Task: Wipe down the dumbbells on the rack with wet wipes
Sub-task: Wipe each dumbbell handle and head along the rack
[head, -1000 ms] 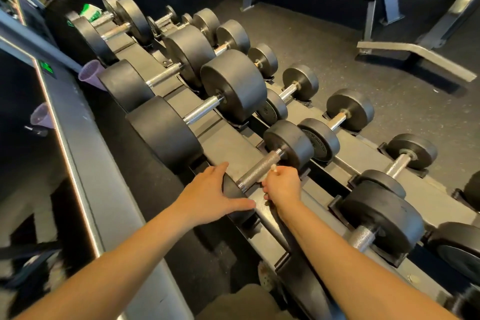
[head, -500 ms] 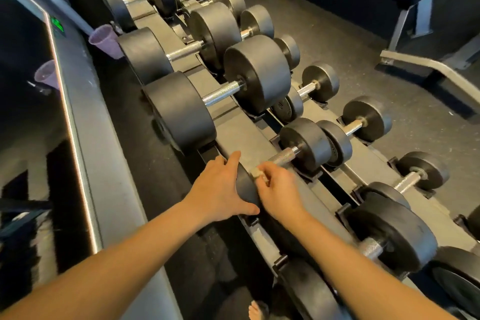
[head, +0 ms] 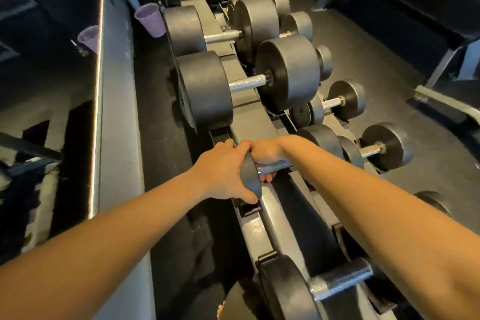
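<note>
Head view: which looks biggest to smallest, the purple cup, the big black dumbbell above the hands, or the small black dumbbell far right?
1. Big black round-ended dumbbell
2. Small black round-ended dumbbell
3. Purple plastic cup, but it's farther away, so unsure.

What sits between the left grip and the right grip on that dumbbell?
Only the dumbbell's near end plate. The left grip clasps its rim, and the right grip wraps the handle just beyond it. The head view shows this.

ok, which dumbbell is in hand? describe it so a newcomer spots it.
Follow the dumbbell rack up the middle of the frame, upper tier. Just nearer the camera than the big dumbbell lies a smaller dumbbell. It alone has hands on it: left hand round its end plate, right hand round its chrome handle.
</note>
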`<state>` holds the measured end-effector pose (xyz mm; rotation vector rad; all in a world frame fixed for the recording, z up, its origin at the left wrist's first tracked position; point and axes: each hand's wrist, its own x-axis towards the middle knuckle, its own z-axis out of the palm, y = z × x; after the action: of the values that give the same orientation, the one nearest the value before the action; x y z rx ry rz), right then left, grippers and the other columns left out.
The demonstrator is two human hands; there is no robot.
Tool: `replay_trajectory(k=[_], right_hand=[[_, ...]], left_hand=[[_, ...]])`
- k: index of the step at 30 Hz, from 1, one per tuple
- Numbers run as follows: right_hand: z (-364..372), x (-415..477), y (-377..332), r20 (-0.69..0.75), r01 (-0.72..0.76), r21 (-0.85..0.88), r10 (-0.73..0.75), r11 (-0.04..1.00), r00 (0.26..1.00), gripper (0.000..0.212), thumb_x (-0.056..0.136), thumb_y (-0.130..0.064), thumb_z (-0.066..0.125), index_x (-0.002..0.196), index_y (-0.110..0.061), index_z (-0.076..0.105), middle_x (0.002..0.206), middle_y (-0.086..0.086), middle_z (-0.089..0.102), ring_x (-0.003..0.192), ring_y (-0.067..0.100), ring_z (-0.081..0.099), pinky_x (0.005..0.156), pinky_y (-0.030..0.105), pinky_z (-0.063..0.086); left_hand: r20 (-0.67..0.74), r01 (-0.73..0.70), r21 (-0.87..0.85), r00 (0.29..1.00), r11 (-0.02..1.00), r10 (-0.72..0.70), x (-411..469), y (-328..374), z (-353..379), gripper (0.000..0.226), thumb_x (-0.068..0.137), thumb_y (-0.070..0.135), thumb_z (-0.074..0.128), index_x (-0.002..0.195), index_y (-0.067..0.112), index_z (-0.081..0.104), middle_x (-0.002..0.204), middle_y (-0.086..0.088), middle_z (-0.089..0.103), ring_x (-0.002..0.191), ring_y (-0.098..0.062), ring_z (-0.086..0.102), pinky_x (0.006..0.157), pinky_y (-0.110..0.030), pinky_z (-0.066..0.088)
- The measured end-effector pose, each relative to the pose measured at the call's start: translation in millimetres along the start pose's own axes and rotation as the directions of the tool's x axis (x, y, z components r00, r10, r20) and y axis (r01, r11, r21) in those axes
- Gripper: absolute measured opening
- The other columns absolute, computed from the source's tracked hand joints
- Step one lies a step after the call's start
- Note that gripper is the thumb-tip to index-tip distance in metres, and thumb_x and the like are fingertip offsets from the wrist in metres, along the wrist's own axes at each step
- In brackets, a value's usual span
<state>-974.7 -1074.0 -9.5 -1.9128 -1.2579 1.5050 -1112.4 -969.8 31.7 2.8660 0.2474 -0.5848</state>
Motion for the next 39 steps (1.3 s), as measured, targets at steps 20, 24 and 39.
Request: replay_trajectory(k=[20, 24, 39], right_hand=[[6.0, 4.8, 13.8, -0.147, -0.104, 0.043, 0.109, 0.994, 0.983, 0.03, 0.105, -0.026, 0.052, 0.121, -0.003, 0.061, 0.105, 0.014, 0.066, 0.087, 0.028, 0.069, 0.07, 0.034, 0.057], [7.0, 13.6, 20.8, -0.071, -0.105, 0.031, 0.107, 0.994, 0.992, 0.04, 0.103, -0.038, 0.055, 0.118, -0.001, 0.063, 0.101, 0.017, 0.067, 0.08, 0.026, 0.066, 0.066, 0.032, 0.055], [124.7, -27.3, 25.2, -0.875, 0.295, 0.218, 0.052, 0.93, 0.482, 0.032, 0.098, -0.01, 0.062, 0.128, -0.018, 0.068, 0.117, -0.003, 0.063, 0.107, 0.01, 0.062, 0.091, 0.024, 0.056]], left_hand=[[0.017, 0.038, -0.004, 0.999, 0.999, -0.038, -0.6, 2.4, -1.0, 0.117, 0.058, 0.074, 0.083, 0.152, 0.036, 0.024, 0.134, 0.008, 0.047, 0.117, -0.016, 0.051, 0.098, -0.036, 0.053], [0.025, 0.045, -0.002, 0.999, 0.999, -0.045, 1.0, 3.4, -2.3, 0.116, 0.059, 0.072, 0.083, 0.152, 0.036, 0.024, 0.136, 0.007, 0.046, 0.117, -0.016, 0.05, 0.099, -0.037, 0.052], [0.027, 0.061, 0.021, 0.998, 0.998, -0.062, -0.3, 4.2, -1.4, 0.121, 0.059, 0.071, 0.084, 0.155, 0.033, 0.021, 0.146, 0.001, 0.044, 0.129, -0.023, 0.047, 0.102, -0.041, 0.051]])
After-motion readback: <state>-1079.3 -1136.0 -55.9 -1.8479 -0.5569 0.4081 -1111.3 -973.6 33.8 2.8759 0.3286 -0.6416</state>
